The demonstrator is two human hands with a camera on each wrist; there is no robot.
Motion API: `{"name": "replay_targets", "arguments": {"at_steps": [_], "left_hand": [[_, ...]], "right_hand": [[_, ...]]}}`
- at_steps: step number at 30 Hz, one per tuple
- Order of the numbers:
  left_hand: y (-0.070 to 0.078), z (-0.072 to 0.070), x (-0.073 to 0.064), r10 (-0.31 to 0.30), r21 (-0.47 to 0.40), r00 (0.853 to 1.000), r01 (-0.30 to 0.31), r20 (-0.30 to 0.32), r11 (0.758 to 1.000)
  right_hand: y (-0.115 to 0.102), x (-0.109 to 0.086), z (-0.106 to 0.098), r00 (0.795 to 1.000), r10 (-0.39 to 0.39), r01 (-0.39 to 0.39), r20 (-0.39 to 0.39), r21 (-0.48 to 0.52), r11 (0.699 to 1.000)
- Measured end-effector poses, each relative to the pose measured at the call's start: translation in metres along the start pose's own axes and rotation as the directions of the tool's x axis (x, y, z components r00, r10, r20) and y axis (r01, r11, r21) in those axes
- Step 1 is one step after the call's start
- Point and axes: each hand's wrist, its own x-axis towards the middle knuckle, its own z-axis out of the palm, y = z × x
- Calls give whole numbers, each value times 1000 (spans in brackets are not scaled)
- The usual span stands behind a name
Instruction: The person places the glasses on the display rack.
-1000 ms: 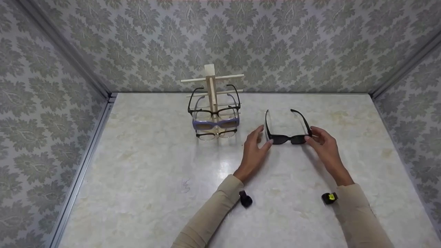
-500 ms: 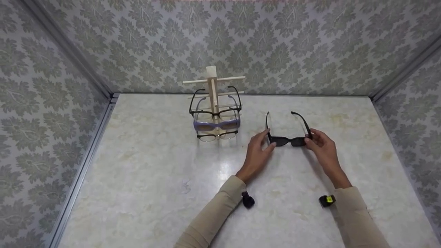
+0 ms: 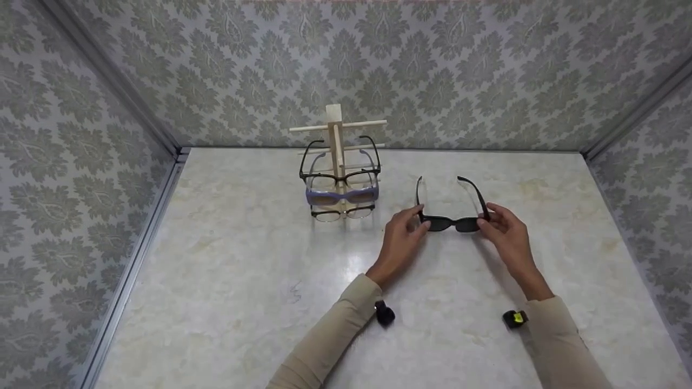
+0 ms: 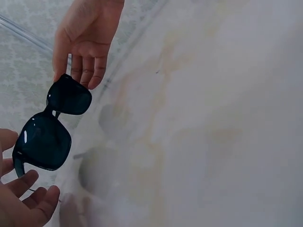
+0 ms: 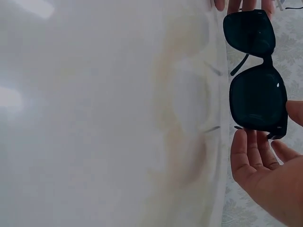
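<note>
Both hands hold a pair of black sunglasses (image 3: 453,223), one at each end, with the dark lenses toward me and the arms spread open toward the back. My left hand (image 3: 401,237) pinches the left corner by the hinge between thumb and fingers. On the opposite corner my right hand (image 3: 508,237) grips the frame, its thumb at the lens edge. The left wrist view shows the dark lenses (image 4: 45,139) between the two hands. In the right wrist view the sunglasses (image 5: 258,97) appear raised off the tabletop, with reflections below them.
Left of the hands stands a wooden eyewear rack (image 3: 335,116) with bare top pegs. On it hang black-framed glasses (image 3: 340,178), purple sunglasses (image 3: 342,196) and thin-rimmed glasses (image 3: 343,213). The marbled table (image 3: 227,302) ends at a patterned back wall (image 3: 486,70).
My left hand has closed in on the left hinge of the sunglasses, its index finger now against the frame. The right hand keeps its hold. The head view has shifted slightly.
</note>
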Motion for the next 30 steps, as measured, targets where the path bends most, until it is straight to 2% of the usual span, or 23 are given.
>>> {"name": "replay_targets", "arguments": {"at_steps": [3, 7, 12, 15, 21, 30], "left_hand": [[3, -5, -1, 27, -5, 1000, -27, -16, 1000], [8, -12, -2, 72, -62, 997, -74, -40, 995], [17, -19, -2, 75, -128, 995, -83, -69, 988], [21, -24, -3, 83, -127, 993, -93, -86, 988], [31, -34, -4, 76, -120, 992, -89, -103, 989], [50, -50, -8, 156, -56, 981, -163, -115, 985]], "right_hand": [[-6, -2, 1, 1000, -26, 26, -3, -17, 1000], [-15, -5, 4, 998, -62, 62, -8, -28, 998], [-28, -9, 6, 997, -77, 76, -6, -56, 996], [-34, -11, 6, 995, -96, 96, 3, -72, 993], [-45, -12, 7, 990, -140, 141, 19, -44, 989], [-66, -15, 10, 976, -215, 217, 24, -79, 973]]}}
